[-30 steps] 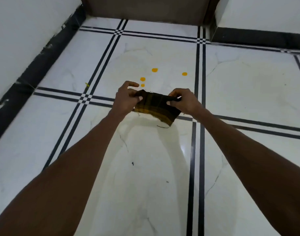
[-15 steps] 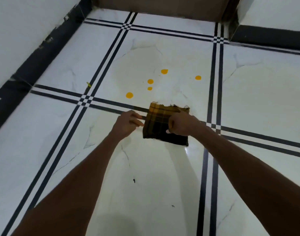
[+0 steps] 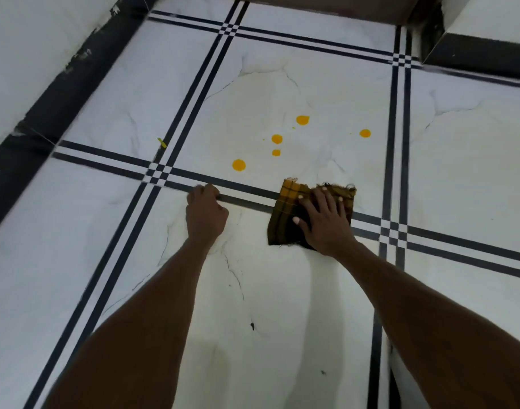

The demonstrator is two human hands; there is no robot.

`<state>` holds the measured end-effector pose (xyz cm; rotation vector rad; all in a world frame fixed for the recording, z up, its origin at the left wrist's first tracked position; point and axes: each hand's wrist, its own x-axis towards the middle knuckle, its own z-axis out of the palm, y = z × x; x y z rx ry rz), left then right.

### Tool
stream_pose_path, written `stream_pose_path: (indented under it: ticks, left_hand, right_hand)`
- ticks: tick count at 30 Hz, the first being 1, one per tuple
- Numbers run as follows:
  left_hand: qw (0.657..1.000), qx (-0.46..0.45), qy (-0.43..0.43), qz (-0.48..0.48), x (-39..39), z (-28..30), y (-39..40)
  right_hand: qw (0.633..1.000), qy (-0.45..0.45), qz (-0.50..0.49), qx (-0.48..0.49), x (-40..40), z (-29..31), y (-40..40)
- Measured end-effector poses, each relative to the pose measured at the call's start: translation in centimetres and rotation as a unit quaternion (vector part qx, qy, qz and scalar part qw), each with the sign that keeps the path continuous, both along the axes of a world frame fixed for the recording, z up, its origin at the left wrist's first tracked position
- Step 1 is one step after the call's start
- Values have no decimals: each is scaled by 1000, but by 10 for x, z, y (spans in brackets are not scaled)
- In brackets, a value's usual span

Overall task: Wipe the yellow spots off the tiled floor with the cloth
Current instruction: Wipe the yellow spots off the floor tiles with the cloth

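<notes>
A folded dark cloth with yellow checks lies flat on the white tiled floor, across a black tile line. My right hand presses on it with fingers spread and straight. My left hand rests on the floor to the left of the cloth, fingers curled under, holding nothing. Several yellow spots lie just beyond the cloth: the nearest spot is up and left of it, two smaller spots sit further on, another spot beyond them, and one spot to the right.
A small yellow scrap lies on the black line to the left. Dark skirting and a white wall run along the left. A wall corner juts in at the top right. A brown threshold closes the far end.
The cloth went from being held up between both hands to lying flat on the floor. My left hand let go and moved left; my right hand flattened on the cloth.
</notes>
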<state>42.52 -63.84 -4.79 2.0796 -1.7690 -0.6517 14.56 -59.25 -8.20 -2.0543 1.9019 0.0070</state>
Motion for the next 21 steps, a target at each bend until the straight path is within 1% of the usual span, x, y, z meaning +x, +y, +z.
stream_pose_path:
  ticks: [3,5,8,10,13,15,17,19,21]
  left_hand:
    - [991,-86,-94,-31,17,-25,-29]
    - [984,-113,-126,-49,22,-34,-45]
    - [978,-119,-156,-70,24,-42,-54]
    - [976,-126,-162,-71,22,-47,-54]
    - [980,-134,-144,-39,18,-61,-55]
    - [983,-139,-119,-20,16,-71,-61]
    - [982,-137,-126,-41,15,-75,-62]
    - [981,-126,-138,-55,17,-75,-63]
    - [982,-115,-139,-57,17,-73,-65]
  right_hand:
    - [993,5,10,-120,0,-26,-19]
    - [987,23,20,-160,-2,-34,-28]
    - [987,39,42,-152,-5,-35,-36]
    - [988,39,37,-142,-10,-34,-50]
    - [993,34,-30,-109,-28,-28,-102]
    - [993,37,-85,-78,-42,-26,-155]
    - [991,34,-110,-68,-45,-19,-206]
    - [993,28,-101,-56,-31,-17,-248]
    - [997,32,-48,-59,0,-19,-265]
